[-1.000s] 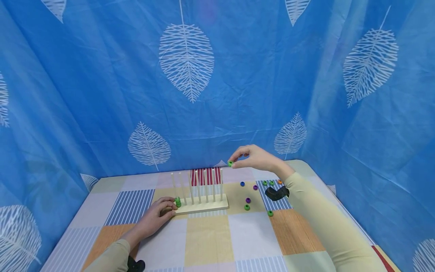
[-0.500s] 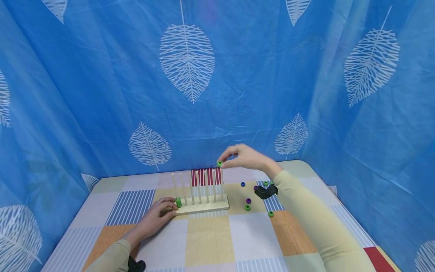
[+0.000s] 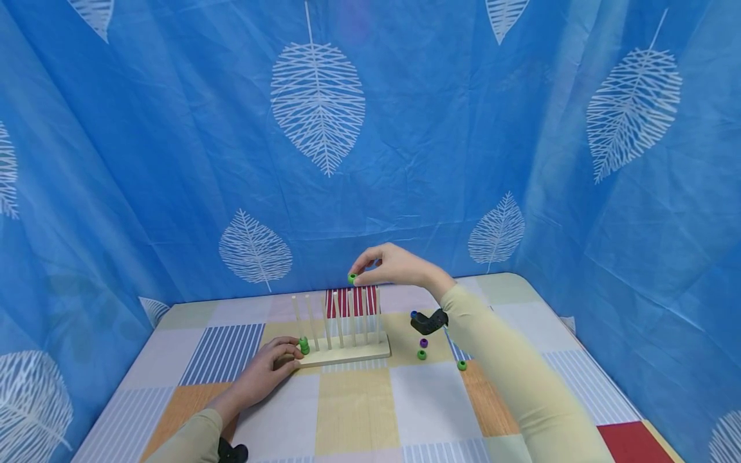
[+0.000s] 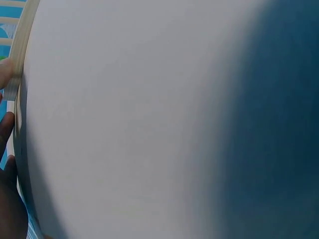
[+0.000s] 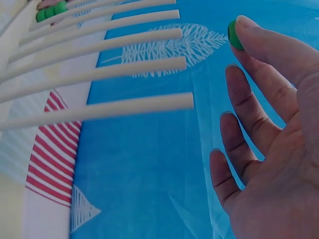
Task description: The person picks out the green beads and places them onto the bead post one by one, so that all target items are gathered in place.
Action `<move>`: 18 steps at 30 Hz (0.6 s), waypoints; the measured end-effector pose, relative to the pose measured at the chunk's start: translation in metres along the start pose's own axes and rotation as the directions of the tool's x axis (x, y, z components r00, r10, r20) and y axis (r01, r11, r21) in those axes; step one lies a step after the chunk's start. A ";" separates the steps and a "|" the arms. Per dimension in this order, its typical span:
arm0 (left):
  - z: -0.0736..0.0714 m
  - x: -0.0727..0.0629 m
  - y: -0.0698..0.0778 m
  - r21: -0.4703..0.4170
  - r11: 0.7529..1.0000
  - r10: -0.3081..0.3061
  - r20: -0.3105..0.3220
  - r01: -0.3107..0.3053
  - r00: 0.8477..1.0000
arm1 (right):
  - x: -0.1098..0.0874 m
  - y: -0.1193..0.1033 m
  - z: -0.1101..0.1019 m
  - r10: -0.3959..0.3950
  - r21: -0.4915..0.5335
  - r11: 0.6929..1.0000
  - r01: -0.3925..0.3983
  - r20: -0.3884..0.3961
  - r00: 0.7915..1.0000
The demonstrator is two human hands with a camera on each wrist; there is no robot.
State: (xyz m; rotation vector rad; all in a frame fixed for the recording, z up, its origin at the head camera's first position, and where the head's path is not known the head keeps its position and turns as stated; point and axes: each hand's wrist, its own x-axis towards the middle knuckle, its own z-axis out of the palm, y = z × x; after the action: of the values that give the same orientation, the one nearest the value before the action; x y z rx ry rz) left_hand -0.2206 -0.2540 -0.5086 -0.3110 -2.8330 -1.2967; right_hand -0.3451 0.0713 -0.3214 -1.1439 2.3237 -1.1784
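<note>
Right grip [image 3: 393,265]: a green bead [image 3: 352,278] was pinched between the thumb and a fingertip; the other fingers were loosely bent.
Pinched bead: it was held up in the air over the wooden rack [image 3: 347,354], and a gap could be seen above the peg tops.
Left grip [image 3: 266,373]: the rack's left end was held, with fingers close to a bead stack [image 3: 303,346].
Pegs [image 3: 351,318]: thin sticks were lined up in a row, and green beads were stacked on the left one.
Loose beads: a blue bead [image 3: 413,314], a purple bead [image 3: 424,343] and two more green ones [image 3: 422,355] were scattered on the desk [image 3: 353,405], right of the rack.
Desk cover: a cloth [image 3: 220,347] with coloured squares was spread over it.
Curtain [image 3: 405,161]: white leaves were printed on blue.
</note>
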 end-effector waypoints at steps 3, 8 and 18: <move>0.000 -0.001 0.000 -0.004 1.000 -0.002 -0.001 0.002 1.000 | 0.006 -0.002 0.004 -0.015 0.017 1.000 0.014 0.011 1.000; 0.000 -0.001 0.001 -0.006 1.000 -0.001 -0.002 0.001 1.000 | 0.014 -0.002 0.008 -0.025 0.028 0.999 0.024 0.027 0.999; 0.001 0.000 -0.002 0.001 1.000 0.008 -0.002 -0.008 1.000 | 0.029 -0.005 0.017 -0.043 0.023 0.999 0.041 0.063 0.997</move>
State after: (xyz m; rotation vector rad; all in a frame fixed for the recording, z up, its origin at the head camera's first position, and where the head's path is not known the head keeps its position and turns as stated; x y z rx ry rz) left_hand -0.2210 -0.2547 -0.5111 -0.3211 -2.8278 -1.2938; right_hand -0.3513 0.0382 -0.3250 -1.2102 2.2454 -1.1615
